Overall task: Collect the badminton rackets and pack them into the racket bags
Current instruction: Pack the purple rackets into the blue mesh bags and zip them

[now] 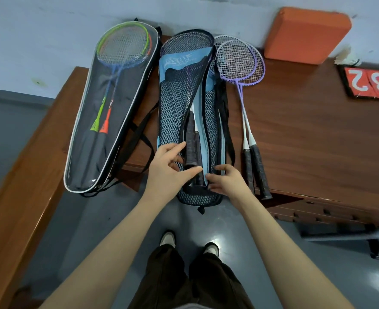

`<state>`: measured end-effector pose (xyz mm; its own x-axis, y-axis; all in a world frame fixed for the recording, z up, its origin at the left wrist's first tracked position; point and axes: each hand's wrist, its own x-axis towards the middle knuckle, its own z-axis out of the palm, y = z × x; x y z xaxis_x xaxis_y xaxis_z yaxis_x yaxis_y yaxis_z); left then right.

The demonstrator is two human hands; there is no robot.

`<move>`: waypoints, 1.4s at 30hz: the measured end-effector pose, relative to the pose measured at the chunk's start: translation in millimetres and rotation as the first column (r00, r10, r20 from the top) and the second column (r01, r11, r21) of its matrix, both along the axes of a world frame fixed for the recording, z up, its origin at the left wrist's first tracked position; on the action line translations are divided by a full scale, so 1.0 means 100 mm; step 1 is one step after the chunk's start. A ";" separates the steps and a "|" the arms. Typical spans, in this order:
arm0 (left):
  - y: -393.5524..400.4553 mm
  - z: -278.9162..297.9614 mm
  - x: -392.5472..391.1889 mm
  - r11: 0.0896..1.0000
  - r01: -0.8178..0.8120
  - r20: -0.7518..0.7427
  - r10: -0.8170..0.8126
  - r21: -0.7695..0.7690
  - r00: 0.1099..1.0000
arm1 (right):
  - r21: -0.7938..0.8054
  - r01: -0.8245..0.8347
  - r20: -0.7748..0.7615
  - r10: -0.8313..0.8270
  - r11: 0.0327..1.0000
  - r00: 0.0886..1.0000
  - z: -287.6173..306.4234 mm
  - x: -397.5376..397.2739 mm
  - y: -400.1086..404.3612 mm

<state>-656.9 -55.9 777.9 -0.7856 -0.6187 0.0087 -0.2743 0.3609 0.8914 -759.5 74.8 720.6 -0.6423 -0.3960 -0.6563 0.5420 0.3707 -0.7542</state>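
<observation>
A blue and black mesh racket bag [184,90] lies open in the middle of the wooden table [317,134], its lower end hanging over the table's front edge. Two black racket handles [192,141] show inside its opening. My left hand [168,168] pinches the left edge of the opening near the handle ends. My right hand [226,181] grips the right edge of the opening. To the left, a clear-fronted black bag [108,121] holds a green racket and an orange racket. Two purple rackets [242,68] lie loose on the table to the right of the mesh bag.
An orange foam block [306,34] leans against the wall at the back right. A red flip scoreboard [371,83] and a white shuttlecock [346,56] sit at the right edge. A second wooden surface [23,175] runs along the left. My feet stand on grey floor.
</observation>
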 end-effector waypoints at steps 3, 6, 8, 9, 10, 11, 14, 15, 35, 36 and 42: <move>-0.01 0.00 -0.01 1.000 0.006 -0.009 -0.006 0.011 1.000 | -0.154 0.000 -0.066 -0.010 0.988 0.998 0.02 0.07 0.06; -0.03 -0.01 0.00 0.999 0.051 -0.015 -0.051 0.003 0.999 | -0.391 0.053 -0.054 -0.081 0.919 0.995 0.08 0.09 0.11; -0.05 -0.03 -0.01 0.997 0.077 0.015 -0.077 0.022 0.997 | -0.460 0.033 -0.050 -0.063 0.887 0.997 0.14 0.06 0.14; -0.05 -0.04 -0.02 0.996 0.083 0.027 -0.084 0.038 0.996 | -0.463 0.008 -0.071 -0.046 0.886 0.996 0.17 0.04 0.15; -0.04 -0.04 -0.02 0.995 0.087 0.030 -0.089 0.048 0.996 | -0.457 -0.015 -0.099 -0.034 0.889 0.995 0.18 0.02 0.17; -0.01 -0.04 -0.04 0.995 0.091 0.029 -0.092 0.046 0.995 | -0.446 -0.035 -0.127 -0.024 0.895 0.992 0.21 0.00 0.18; 0.09 -0.01 -0.09 0.994 0.102 0.035 -0.103 0.035 0.994 | -0.394 -0.094 -0.233 0.000 0.914 0.972 0.31 -0.04 0.21; 0.12 0.01 -0.12 0.993 0.108 0.036 -0.109 0.039 0.993 | -0.365 -0.113 -0.269 0.011 0.924 0.963 0.35 -0.04 0.23; 0.48 -0.25 -0.09 0.988 0.147 0.093 -0.142 -0.055 0.986 | -0.284 0.067 -0.209 -0.130 0.956 0.969 0.42 -0.02 0.31; 0.49 -0.25 -0.09 0.986 0.151 0.084 -0.145 -0.073 0.986 | -0.290 0.081 -0.208 -0.146 0.954 0.967 0.42 -0.02 0.31; 0.46 -0.22 -0.10 0.982 0.158 0.021 -0.157 -0.101 0.987 | -0.088 -0.023 -0.334 -0.008 0.996 0.942 0.52 -0.05 0.25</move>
<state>-667.2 -10.0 755.8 -0.8735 -0.4837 0.0549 -0.2180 0.4895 0.8443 -764.1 100.2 773.1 -0.8150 -0.4492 -0.3660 0.2506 0.2962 -0.9216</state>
